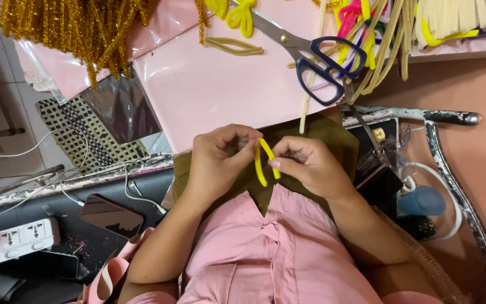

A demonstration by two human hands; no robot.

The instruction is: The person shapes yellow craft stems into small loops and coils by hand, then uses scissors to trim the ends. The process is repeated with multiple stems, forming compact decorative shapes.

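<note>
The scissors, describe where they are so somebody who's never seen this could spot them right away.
Start at the pink sheet spread across the top of the worktop, above both hands. Near its upper right edge lie the scissors, blades pointing up-left and handles resting against a heap of coloured pipe cleaners. Their steel blades and dark blue loop handles set them apart from the fuzzy stems around them.

Craft workspace: pipe cleaners (367, 34), scissors (310, 50), tinsel stems (80, 28).

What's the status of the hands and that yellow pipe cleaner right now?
Left hand and right hand both pinching the folded yellow pipe cleaner. Held over the lap, below the pink sheet. Scissors lying apart; nothing in the way.
</note>
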